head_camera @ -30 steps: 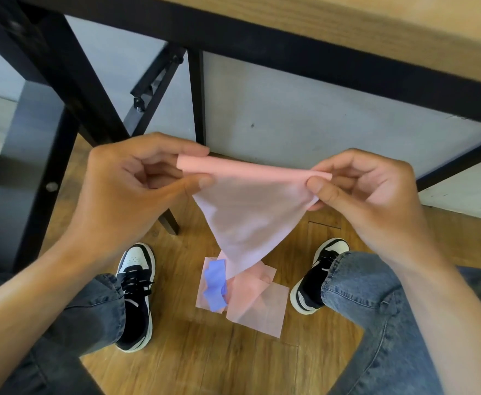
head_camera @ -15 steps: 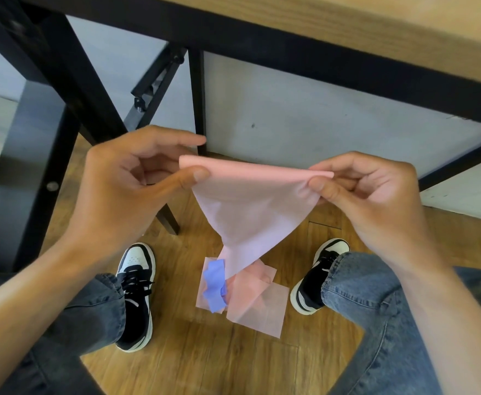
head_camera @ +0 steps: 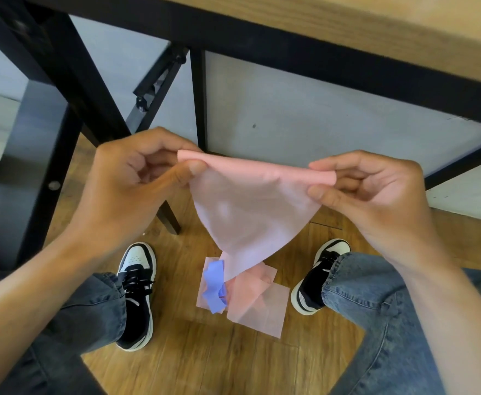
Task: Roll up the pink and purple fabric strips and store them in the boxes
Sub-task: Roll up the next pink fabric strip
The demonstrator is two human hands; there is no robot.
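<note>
two jeans-clad knees frame the bottom of the view, at about 7 and 5 o'clock, with both forearms reaching in above them. the left hand [head_camera: 131, 181] sits at roughly 9 o'clock from the centre, thumb and curled fingers pinching the left end of the pink fabric strip [head_camera: 250, 203]. the right hand [head_camera: 373, 192], at about 3 o'clock, pinches the other end between thumb and forefinger, the remaining fingers curled behind it. between the two hands the top edge of the strip is rolled into a narrow tube, and the loose part hangs down in a tapering sheet toward 6 o'clock, thin enough that the floor shows faintly through it.

below the hanging tip, on the wooden floor [head_camera: 193, 354] between a pair of black and white sneakers [head_camera: 136, 292], lies a small heap of more pink strips [head_camera: 262, 306], overlapping one another, with a crumpled purple strip [head_camera: 215, 283] lying on their left side. the hanging tip overlaps that heap in the view; whether it touches cannot be told.

farther off, toward 12 o'clock, the black table frame [head_camera: 262, 49] runs across under a pale wooden tabletop [head_camera: 376, 21], with one black leg coming down at 11 o'clock and a grey wall panel [head_camera: 304, 124] behind.
</note>
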